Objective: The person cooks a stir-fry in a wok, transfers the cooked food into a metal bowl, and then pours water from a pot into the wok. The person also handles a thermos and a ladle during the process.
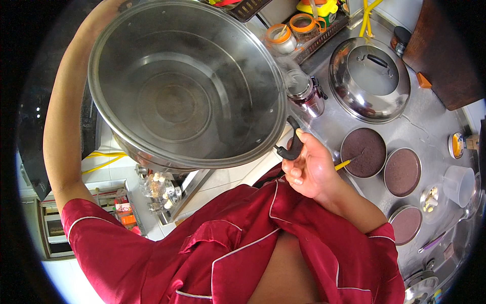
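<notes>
Both arms hold up a large, wide steel pot [174, 102], tilted so that I look into its interior. Its inner walls look wet, a brownish ring marks the bottom, and wisps of steam hang around it. My right hand [313, 163] grips the black side handle [294, 146], thumb on top and fingers curled beneath. At the top edge, my left hand [115, 4] is at the pot's opposite side, against a dark part that looks like the other handle. Most of that hand is cut off or hidden by the rim.
On the steel counter [417, 129] lie a domed glass-and-steel lid [370, 81] and round pans of purplish cake [363, 152]. A yellow-handled pointed tool [343, 164] rests over one pan. A clamp-lid canister [307, 95] stands near the pot's rim. A wooden board [444, 57] leans behind.
</notes>
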Available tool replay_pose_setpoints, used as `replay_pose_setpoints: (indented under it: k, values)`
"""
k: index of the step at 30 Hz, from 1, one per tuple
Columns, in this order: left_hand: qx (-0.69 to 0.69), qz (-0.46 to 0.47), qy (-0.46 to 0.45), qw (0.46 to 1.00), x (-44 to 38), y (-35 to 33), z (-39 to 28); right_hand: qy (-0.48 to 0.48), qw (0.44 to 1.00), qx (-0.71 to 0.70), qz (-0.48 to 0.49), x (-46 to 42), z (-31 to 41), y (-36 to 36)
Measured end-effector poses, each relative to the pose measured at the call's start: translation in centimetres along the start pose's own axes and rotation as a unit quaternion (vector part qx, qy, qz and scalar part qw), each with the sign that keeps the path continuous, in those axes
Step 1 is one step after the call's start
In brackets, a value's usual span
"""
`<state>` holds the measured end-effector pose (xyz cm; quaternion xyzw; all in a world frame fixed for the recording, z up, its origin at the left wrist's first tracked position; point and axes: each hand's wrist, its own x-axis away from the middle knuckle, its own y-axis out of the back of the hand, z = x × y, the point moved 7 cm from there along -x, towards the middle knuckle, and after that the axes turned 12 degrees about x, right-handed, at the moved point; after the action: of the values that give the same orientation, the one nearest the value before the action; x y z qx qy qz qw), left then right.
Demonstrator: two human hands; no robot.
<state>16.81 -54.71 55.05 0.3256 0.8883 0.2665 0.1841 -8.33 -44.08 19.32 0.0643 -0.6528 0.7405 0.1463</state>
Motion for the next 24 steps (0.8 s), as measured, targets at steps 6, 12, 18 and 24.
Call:
replay_pose_setpoints:
  k: [6,12,18,24]
  values:
    - [0.033,-0.006,0.002,0.999,0.4,-0.4,0.2,0.0,1.0,-0.002,0.0,-0.1,0.1,0.2]
    - [0.047,-0.019,-0.018,0.999,0.4,-0.3,-0.1,0.006,1.0,0.007,-0.017,0.0,0.1,0.5]
    - [0.082,0.019,0.016,0.996,1.2,-1.7,0.1,0.014,1.0,-0.008,-0.021,0.2,0.4,0.6]
    - [-0.092,0.04,-0.009,0.995,1.1,-2.2,-0.5,0.01,0.999,-0.022,-0.034,0.2,0.5,1.1]
